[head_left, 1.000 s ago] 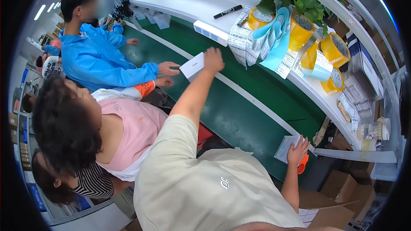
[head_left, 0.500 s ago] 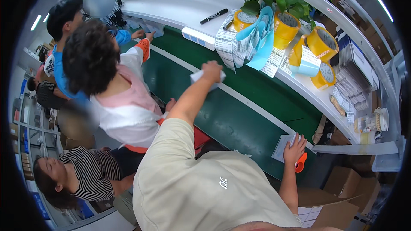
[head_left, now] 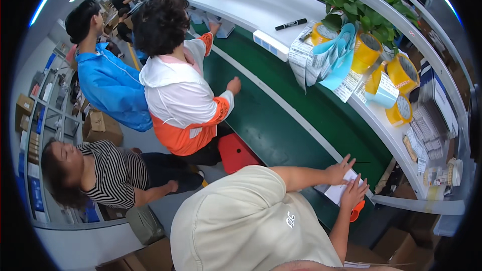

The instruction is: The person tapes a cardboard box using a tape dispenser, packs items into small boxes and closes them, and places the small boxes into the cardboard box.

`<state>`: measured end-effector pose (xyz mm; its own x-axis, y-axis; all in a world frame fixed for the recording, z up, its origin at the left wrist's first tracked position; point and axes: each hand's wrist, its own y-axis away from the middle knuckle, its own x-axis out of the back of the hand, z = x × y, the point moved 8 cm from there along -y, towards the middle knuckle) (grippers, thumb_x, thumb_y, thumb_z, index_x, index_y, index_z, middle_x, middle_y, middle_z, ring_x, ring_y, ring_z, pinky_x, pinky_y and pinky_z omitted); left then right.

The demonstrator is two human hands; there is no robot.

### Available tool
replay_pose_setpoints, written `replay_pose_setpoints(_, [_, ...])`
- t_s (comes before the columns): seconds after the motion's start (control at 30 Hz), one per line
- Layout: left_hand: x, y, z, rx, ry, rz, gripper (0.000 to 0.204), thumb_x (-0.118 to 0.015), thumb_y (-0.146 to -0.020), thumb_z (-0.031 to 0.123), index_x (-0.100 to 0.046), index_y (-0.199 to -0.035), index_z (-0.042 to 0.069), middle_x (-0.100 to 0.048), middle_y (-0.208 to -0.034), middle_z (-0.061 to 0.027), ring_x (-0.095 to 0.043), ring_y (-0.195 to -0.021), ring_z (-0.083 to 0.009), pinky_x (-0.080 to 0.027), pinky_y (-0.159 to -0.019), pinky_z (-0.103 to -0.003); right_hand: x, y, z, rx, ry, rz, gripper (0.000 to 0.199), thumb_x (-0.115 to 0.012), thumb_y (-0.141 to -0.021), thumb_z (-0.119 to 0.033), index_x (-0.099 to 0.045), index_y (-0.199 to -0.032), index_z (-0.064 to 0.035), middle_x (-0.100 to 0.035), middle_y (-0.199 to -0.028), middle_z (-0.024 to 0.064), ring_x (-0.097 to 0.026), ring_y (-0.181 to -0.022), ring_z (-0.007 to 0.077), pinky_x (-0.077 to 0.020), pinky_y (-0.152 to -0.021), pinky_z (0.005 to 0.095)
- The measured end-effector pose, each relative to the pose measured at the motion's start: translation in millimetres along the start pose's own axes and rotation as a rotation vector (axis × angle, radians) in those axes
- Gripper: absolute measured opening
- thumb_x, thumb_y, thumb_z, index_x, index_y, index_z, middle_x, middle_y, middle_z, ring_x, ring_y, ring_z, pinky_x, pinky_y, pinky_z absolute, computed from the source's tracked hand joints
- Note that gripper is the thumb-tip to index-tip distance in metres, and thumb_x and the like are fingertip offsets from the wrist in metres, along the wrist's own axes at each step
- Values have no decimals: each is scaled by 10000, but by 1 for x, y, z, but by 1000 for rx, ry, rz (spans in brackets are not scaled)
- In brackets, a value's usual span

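Observation:
At the near right end of the green conveyor belt (head_left: 281,145), a flat white box (head_left: 335,194) lies between my hands. My left hand (head_left: 341,171) reaches across its far side with fingers stretched out and apart. On the box's right end is my right hand (head_left: 353,193), its fingers bent over the edge and holding it. A greyish flat piece shows a little under the box's left side; what it is I cannot tell. Just beside my right hand an orange tape dispenser (head_left: 357,212) rests at the belt's edge, partly hidden by my wrist.
A white shelf (head_left: 241,0) along the far side holds yellow tape rolls (head_left: 366,50), label strips (head_left: 306,57), a black marker (head_left: 291,24) and a plant (head_left: 361,0). A co-worker in white and orange (head_left: 186,95) stands left by a red stool (head_left: 236,153). Cardboard boxes (head_left: 396,246) stand lower right.
My left hand has come from mid-belt, where it held a white box, to beside my right hand. The view has shifted left. The nearest co-worker has straightened up.

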<state>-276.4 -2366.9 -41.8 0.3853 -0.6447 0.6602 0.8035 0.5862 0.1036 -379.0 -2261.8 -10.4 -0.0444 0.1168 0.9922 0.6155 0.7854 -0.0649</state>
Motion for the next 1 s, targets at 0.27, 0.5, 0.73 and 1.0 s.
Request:
replay_pose_setpoints(0.27, [-13, 106, -145, 123, -57, -447, 497, -620, -953, 496, -678, -1226, 85, -711, -1107, -195, -681, -1057, -384, -542, -892, -500, -8, 1, 8, 21, 101, -18, 551, -421, -1070, -445, -395, -1577, -231, -293, -1637, 193, -237, -1510, 450, -261, -1163, 626])
replay_pose_setpoints(0.5, [-24, 240, -254, 365, 254, -300, 387, -616, -945, 429, -767, -1038, 85, -745, -1031, -184, -705, -941, -370, -543, -843, -476, 8, -9, -21, 253, -61, 91, 525, -502, -1056, -310, -438, -1529, -92, -363, -1592, 214, -311, -1469, 455, -283, -1179, 563])
replay_pose_setpoints(0.73, [-6, 255, -268, 502, 27, -355, 417, -609, -943, 439, -763, -1040, 64, -741, -1042, -201, -704, -975, -369, -540, -860, -491, 101, -4, -142, 451, -1208, -395, 353, -551, -1032, -206, -649, -1261, 44, -710, -1177, 188, -605, -1239, 310, -442, -1068, 393])
replay_pose_setpoints(1.0, [-46, 229, -331, 350, -213, -513, 429, -593, -940, 444, -740, -1104, 76, -722, -1117, -220, -685, -1056, -400, -531, -920, -505, 409, 87, -273, 1415, -1962, -610, 557, -382, -1098, -387, -590, -1354, 62, -692, -1180, 279, -566, -1174, 464, -414, -1041, 555])
